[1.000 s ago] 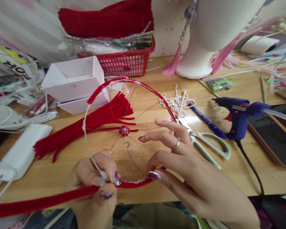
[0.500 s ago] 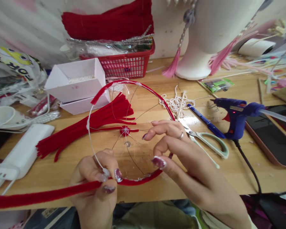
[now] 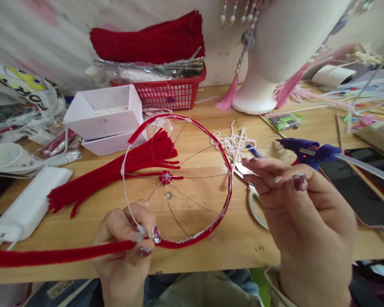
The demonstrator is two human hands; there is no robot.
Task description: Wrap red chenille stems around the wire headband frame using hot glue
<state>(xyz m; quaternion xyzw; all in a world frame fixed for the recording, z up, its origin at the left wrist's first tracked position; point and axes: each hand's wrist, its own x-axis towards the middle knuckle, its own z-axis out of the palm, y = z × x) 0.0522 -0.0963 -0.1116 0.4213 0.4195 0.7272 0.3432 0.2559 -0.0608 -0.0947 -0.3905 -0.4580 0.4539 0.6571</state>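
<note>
My left hand (image 3: 124, 243) pinches the near left side of a wire hoop (image 3: 124, 170) with thin spokes, together with a red fuzzy strip (image 3: 60, 253). The strip covers much of the hoop's rim, and its loose end runs off to the left. A small red round centre (image 3: 165, 177) sits where the spokes meet. My right hand (image 3: 301, 209) is raised to the right of the hoop, apart from it. Its thumb is drawn against the bent fingers; anything between them is hidden. Behind it lie scissors (image 3: 257, 209), partly covered, and a blue glue gun (image 3: 302, 149).
A bundle of red fuzzy stems (image 3: 115, 175) lies behind the hoop. White boxes (image 3: 105, 121) and a red basket (image 3: 166, 94) stand at the back. Strung beads (image 3: 230, 143), a white mannequin stand (image 3: 256, 94), a phone (image 3: 365, 192) and a white power strip (image 3: 35, 204) surround the work.
My right hand has moved right, off the hoop's rim, and its fingers have drawn together in front of the scissors. My left hand keeps its hold. The view has tilted up slightly.
</note>
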